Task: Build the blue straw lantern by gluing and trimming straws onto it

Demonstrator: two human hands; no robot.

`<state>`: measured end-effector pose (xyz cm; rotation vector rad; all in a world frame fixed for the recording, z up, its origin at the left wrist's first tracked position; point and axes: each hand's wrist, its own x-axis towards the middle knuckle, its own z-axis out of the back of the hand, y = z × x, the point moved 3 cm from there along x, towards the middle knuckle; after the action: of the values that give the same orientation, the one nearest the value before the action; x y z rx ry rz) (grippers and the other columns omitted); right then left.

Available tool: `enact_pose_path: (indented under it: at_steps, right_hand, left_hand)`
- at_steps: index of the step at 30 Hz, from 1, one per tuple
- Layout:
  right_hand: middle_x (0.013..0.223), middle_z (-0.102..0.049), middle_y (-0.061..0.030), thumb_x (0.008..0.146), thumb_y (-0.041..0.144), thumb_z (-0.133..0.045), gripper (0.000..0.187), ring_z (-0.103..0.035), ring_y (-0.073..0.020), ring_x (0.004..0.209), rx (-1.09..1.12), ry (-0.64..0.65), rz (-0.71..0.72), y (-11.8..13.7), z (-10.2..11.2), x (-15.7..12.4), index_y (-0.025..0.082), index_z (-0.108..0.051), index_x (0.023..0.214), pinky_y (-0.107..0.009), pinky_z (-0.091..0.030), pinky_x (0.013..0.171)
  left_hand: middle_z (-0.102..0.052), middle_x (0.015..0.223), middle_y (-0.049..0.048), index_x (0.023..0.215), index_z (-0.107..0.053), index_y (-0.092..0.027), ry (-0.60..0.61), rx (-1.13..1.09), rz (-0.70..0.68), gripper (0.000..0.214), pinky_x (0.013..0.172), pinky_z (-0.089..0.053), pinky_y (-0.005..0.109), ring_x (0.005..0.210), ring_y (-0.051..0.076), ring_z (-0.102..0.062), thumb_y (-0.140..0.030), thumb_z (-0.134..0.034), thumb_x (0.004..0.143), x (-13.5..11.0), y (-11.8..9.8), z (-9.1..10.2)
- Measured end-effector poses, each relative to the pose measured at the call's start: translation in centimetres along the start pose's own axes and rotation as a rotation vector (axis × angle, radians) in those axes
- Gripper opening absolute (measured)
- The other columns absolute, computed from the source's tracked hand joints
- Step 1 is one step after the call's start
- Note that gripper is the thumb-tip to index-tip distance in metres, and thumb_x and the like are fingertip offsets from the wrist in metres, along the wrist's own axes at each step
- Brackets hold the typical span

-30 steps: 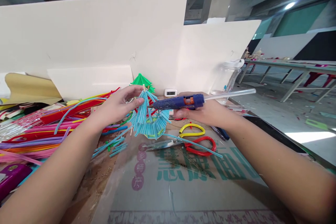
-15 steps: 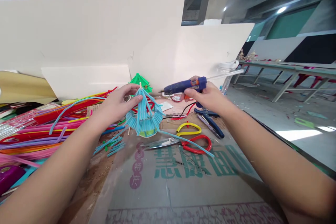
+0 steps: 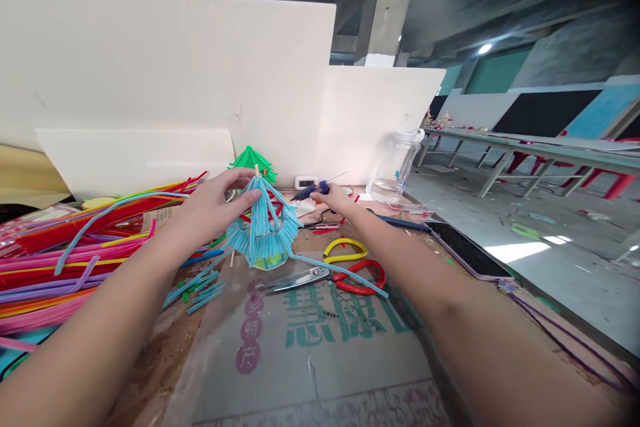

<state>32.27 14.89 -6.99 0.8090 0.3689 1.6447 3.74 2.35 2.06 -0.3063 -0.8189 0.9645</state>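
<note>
Shows a small canopy of blue straws [image 3: 260, 230], shaped like a tiny umbrella on a thin wooden stick, upright just above the middle of the table [image 3: 167, 353].

Pinches it near the tip with the left hand [image 3: 217, 203], thumb and fingertips narrow and closed on the straws. Trails one long blue straw [image 3: 310, 261] from the canopy's rim down to the right.

Reaches beyond the canopy with the right hand [image 3: 336, 199], fingers curled round a blue glue gun [image 3: 307, 192], low over the table and apart from the canopy.

Just in front of the canopy, on a clear sheet with green print [image 3: 325, 327]: red-handled scissors [image 3: 325, 275] and, beside them, yellow-handled scissors [image 3: 345, 250].

To the left, short cut pieces of blue straw [image 3: 200, 283], then a thick pile of coloured straws [image 3: 75, 247].

Behind the canopy, a green straw umbrella [image 3: 247, 160] and a small digital clock [image 3: 305, 181], both against white boards [image 3: 175, 73].

Further right, a clear plastic jar [image 3: 395, 167] and a phone [image 3: 465, 250] lying flat.
</note>
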Motion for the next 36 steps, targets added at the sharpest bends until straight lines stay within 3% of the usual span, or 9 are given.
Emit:
enact_pose_path:
  at_steps: [5,9,12,16,18,22,27,32,36]
  right_hand:
    - [0.080,-0.069,-0.0064,0.076,0.033,-0.068,0.025,-0.059,-0.0145,0.068,-0.159,0.013,-0.067,-0.5,-0.2,-0.3,0.011,-0.064,0.087,-0.023,-0.041,0.060]
    - [0.097,-0.068,-0.0129,0.076,0.036,-0.069,0.042,-0.061,-0.0186,0.078,-0.289,-0.059,-0.070,0.4,2.8,-2.7,0.010,-0.059,0.107,-0.025,-0.040,0.063]
    - [0.095,-0.068,-0.0113,0.087,0.039,-0.055,0.029,-0.059,-0.0182,0.080,-0.354,-0.060,0.023,2.8,4.4,-6.4,0.013,-0.061,0.100,-0.026,-0.038,0.064]
    - [0.079,-0.068,-0.0029,0.083,0.043,-0.060,0.024,-0.059,-0.0151,0.069,-0.370,0.128,0.175,6.9,2.7,-11.5,0.020,-0.066,0.083,-0.024,-0.035,0.059]
    - [0.085,-0.070,-0.0048,0.084,0.042,-0.059,0.024,-0.061,-0.0174,0.078,-0.432,0.200,0.294,8.3,0.8,-13.3,0.020,-0.067,0.087,-0.025,-0.036,0.064]
    - [0.082,-0.069,-0.0070,0.082,0.029,-0.061,0.012,-0.061,-0.0186,0.077,-0.555,0.264,0.342,8.6,-1.8,-14.5,0.018,-0.065,0.083,-0.026,-0.034,0.063]
    - [0.078,-0.067,-0.0072,0.082,0.017,-0.053,0.010,-0.058,-0.0163,0.067,-0.562,0.181,0.277,8.2,1.5,-13.7,0.017,-0.061,0.076,-0.026,-0.030,0.058]
    - [0.060,-0.053,0.0013,0.091,0.043,-0.044,0.033,-0.047,-0.0128,0.057,-0.137,-0.033,0.232,12.2,6.4,-13.5,0.020,-0.053,0.069,-0.025,-0.031,0.054]
    - [0.056,-0.050,0.0044,0.092,0.043,-0.044,0.030,-0.044,-0.0106,0.052,0.146,-0.002,0.297,16.4,4.6,-13.8,0.020,-0.052,0.075,-0.023,-0.031,0.052]
  left_hand:
    - [-0.066,0.118,0.0064,0.124,-0.055,-0.025,0.004,0.017,0.006,0.053,0.092,-0.049,0.041,0.110,0.027,-0.060,-0.057,-0.052,0.083,0.1,0.5,-0.1]
    - [-0.065,0.120,0.0064,0.125,-0.055,-0.025,-0.040,0.030,-0.001,0.053,0.093,-0.048,0.040,0.112,0.026,-0.059,-0.057,-0.051,0.084,0.3,1.0,-0.3]
    - [-0.065,0.120,0.0061,0.124,-0.055,-0.024,-0.050,0.008,-0.017,0.050,0.094,-0.047,0.039,0.110,0.025,-0.060,-0.056,-0.050,0.085,0.3,1.0,-0.6]
    - [-0.064,0.120,0.0063,0.123,-0.055,-0.024,-0.052,-0.003,-0.038,0.048,0.094,-0.048,0.038,0.110,0.024,-0.060,-0.054,-0.050,0.086,0.0,0.5,-0.4]
    - [-0.064,0.119,0.0060,0.122,-0.056,-0.023,-0.036,0.006,-0.043,0.047,0.093,-0.048,0.038,0.110,0.024,-0.060,-0.053,-0.051,0.085,-0.1,0.2,-0.2]
    - [-0.064,0.119,0.0052,0.120,-0.058,-0.024,-0.013,0.028,-0.032,0.047,0.091,-0.048,0.038,0.109,0.024,-0.060,-0.054,-0.053,0.083,-0.3,-0.1,0.2]
    - [-0.065,0.118,0.0054,0.121,-0.057,-0.024,-0.007,0.028,-0.013,0.049,0.092,-0.049,0.037,0.110,0.024,-0.060,-0.054,-0.054,0.082,-0.2,0.1,0.6]
    - [-0.065,0.119,0.0051,0.120,-0.058,-0.025,-0.009,0.020,0.015,0.049,0.092,-0.048,0.038,0.110,0.025,-0.060,-0.054,-0.054,0.082,-0.2,0.3,0.7]
    - [-0.065,0.117,0.0048,0.119,-0.058,-0.025,0.003,0.013,-0.004,0.046,0.091,-0.048,0.037,0.110,0.024,-0.059,-0.053,-0.054,0.083,-0.1,0.1,0.6]
